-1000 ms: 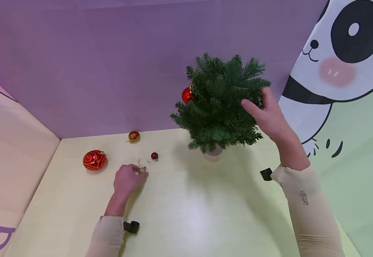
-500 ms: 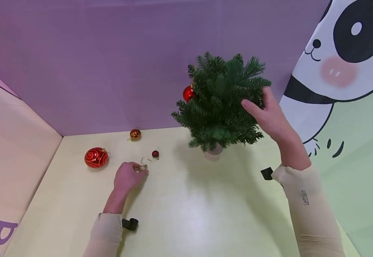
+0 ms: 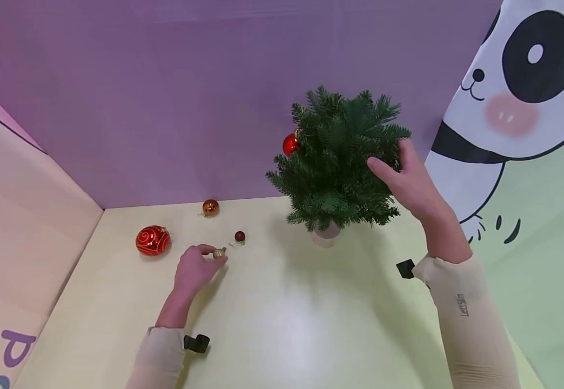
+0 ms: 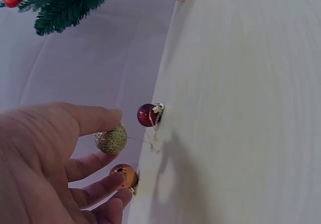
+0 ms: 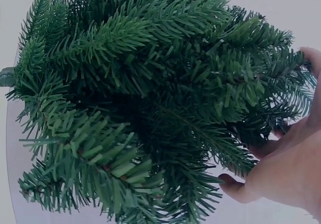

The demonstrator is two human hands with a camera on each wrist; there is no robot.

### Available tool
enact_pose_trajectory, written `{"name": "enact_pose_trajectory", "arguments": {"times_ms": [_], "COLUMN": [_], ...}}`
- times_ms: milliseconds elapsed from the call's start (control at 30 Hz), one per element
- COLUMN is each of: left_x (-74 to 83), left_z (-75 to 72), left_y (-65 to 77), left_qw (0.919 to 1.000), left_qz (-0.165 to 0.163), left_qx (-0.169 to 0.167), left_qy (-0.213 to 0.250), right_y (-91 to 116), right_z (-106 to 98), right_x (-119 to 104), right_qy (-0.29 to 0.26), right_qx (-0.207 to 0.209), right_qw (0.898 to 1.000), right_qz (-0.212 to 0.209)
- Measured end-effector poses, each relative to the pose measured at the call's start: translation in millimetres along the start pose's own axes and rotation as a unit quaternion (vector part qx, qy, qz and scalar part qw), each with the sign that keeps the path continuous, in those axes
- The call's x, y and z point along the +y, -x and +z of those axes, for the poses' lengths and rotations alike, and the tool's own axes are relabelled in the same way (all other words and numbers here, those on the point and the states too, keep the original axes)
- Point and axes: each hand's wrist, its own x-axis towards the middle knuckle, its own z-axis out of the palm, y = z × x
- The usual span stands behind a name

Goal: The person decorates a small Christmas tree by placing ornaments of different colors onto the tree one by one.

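Observation:
My left hand (image 3: 196,267) pinches a small gold glitter ball ornament (image 4: 111,139) between thumb and finger, just above the table, with the other fingers spread loosely. Near its fingertips a small dark-red ball ornament (image 3: 240,236) lies with its string on the table. My right hand (image 3: 415,181) is at the right side of a small green artificial Christmas tree (image 3: 335,162), thumb and forefinger spread wide against the branches. In the right wrist view its other fingertips (image 5: 263,148) are partly hidden among the needles. A shiny red ball (image 3: 290,145) hangs on the tree's left side.
A large red ball with swirl lines (image 3: 153,241) lies left of my left hand. Against the back edge rests a copper-orange ball (image 3: 210,208). The tree stands on a pale base (image 3: 327,236) near the purple back wall (image 3: 189,108). Panda-printed fabric (image 3: 505,129) borders the right side.
The gold ball has come up slightly in my left fingers and now shows more clearly between them. My right hand stays at the tree; the head view has shifted a little.

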Motion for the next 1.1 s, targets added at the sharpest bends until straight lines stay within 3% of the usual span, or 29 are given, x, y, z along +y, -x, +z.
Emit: {"name": "enact_pose_trajectory", "arguments": {"times_ms": [167,467,633,867,1100], "left_x": [4.1,15.1,20.4,32.8,43.3], "left_z": [-4.3,-18.2,-24.3,-28.3,-31.9], "left_y": [5.5,7.0,8.1,10.3,13.4], "left_qw": [0.9995,0.9990,0.9983,0.9952,0.9940], "left_qz": [0.025,0.031,0.043,0.082,0.091], "left_qx": [0.017,0.025,0.033,0.049,0.054], "left_qy": [0.007,0.020,0.020,0.021,0.026], "right_y": [3.8,-1.2,-4.5,-3.2,-1.0], "right_z": [2.8,5.9,8.4,7.6,9.7], "right_x": [9.2,18.3,19.5,21.1,22.8], "right_qy": [-0.010,-0.013,-0.039,-0.069,-0.082], "right_qx": [0.002,0.017,0.013,0.038,0.056], "right_qw": [1.000,0.998,0.993,0.986,0.984], "right_qz": [-0.025,-0.061,-0.113,-0.146,-0.147]}}
